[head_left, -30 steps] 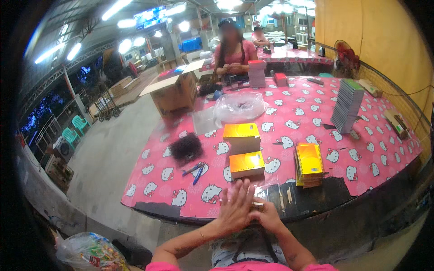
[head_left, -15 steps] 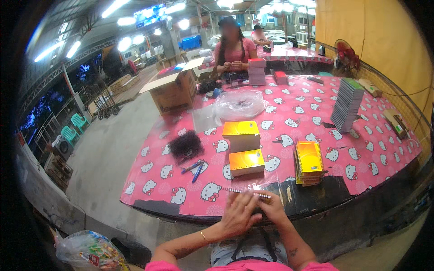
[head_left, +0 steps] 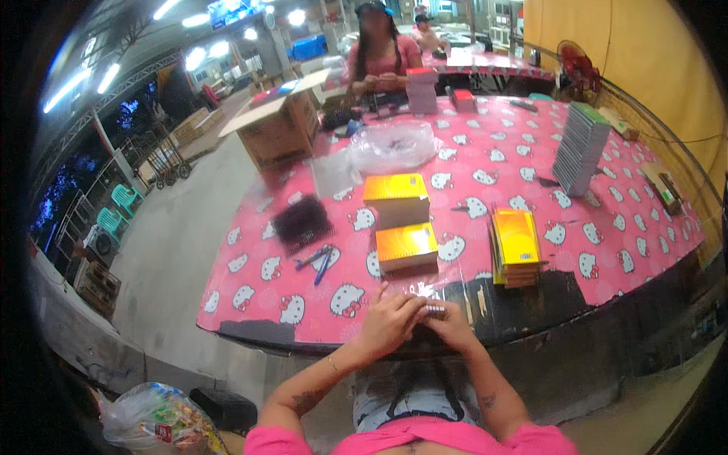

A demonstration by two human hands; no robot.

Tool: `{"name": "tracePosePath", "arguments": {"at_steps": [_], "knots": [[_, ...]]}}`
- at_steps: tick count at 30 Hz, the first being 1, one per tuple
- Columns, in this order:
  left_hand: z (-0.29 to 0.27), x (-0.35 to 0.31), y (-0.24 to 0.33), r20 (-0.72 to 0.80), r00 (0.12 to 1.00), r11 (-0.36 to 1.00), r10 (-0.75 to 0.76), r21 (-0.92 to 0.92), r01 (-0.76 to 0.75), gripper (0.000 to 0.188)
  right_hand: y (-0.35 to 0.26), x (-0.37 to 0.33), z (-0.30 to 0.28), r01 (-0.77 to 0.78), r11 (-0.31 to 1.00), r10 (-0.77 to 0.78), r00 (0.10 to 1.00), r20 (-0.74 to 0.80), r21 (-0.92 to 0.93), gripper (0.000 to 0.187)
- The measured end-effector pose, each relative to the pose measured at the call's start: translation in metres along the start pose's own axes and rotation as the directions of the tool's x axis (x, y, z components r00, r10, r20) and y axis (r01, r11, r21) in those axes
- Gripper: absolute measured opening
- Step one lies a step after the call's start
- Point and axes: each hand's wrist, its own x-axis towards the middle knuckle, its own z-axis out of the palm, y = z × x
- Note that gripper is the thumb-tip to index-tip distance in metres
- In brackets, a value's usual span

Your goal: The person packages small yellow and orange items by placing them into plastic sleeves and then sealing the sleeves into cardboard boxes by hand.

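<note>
Pink counter (head_left: 607, 227): at its near edge we see the left hand (head_left: 388, 322) and right hand (head_left: 449, 322) together grasping a small ribbed strip (head_left: 434, 309).

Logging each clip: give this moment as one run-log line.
left hand: holds small white item | right hand: same item | place: near table edge | nearest: orange box
</note>
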Motion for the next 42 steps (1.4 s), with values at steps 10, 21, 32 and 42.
{"name": "tracePosePath", "arguments": {"at_steps": [10, 21, 32, 42], "knots": [[-0.003, 0.006, 0.005, 0.010, 1.000, 0.999, -0.010, -0.049, 0.011, 0.018, 0.006, 0.000, -0.001, -0.014, 0.999, 0.013, 1.000, 0.016, 0.048, 0.022], [-0.008, 0.007, 0.012, 0.022, 0.999, 0.993, -0.036, -0.110, 0.039, 0.027, -0.053, -0.020, -0.030, 0.000, 0.982, -0.023, 0.993, -0.117, -0.190, 0.022], [-0.006, 0.003, 0.007, -0.026, 0.999, 0.996, 0.045, -0.077, -0.047, 0.026, -0.070, -0.008, -0.042, -0.041, 0.961, 0.053, 0.998, 0.037, -0.274, 0.017], [-0.004, 0.001, 0.017, -0.016, 0.999, 0.999, 0.038, -0.021, -0.038, 0.027, -0.069, -0.001, -0.009, 0.015, 0.665, -0.267, 0.938, -0.219, -0.747, 0.018]]}}
